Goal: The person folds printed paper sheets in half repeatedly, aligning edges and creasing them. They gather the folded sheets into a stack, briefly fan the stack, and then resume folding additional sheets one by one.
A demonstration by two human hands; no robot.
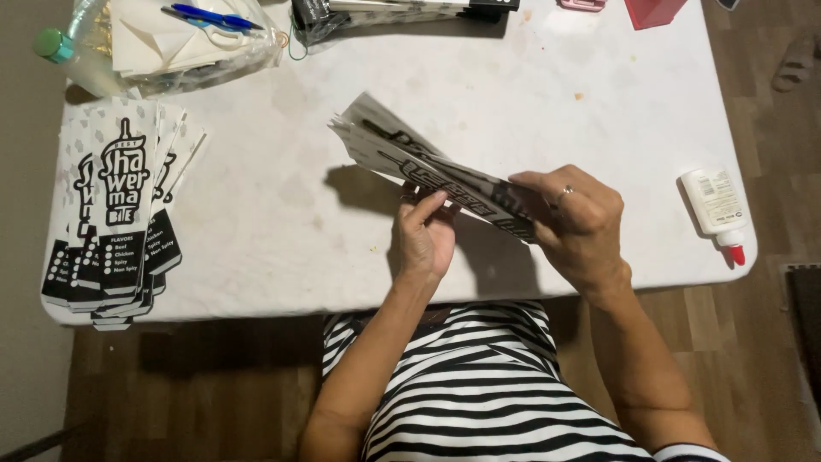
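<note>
Both hands — left hand (423, 239), right hand (577, 222) — pinch the paper sleeves (428, 167), long axis running upper-left to lower-right

Bright overhead light, soft shadows (slight blur)

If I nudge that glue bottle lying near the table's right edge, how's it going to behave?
The glue bottle lies on its side, so a sideways push would probably roll it. It sits close to the table edge, so it might drop off. It looks like small, soft plastic, likely light and hardly fragile. Both the left hand and the right hand are busy holding paper sleeves.
</note>
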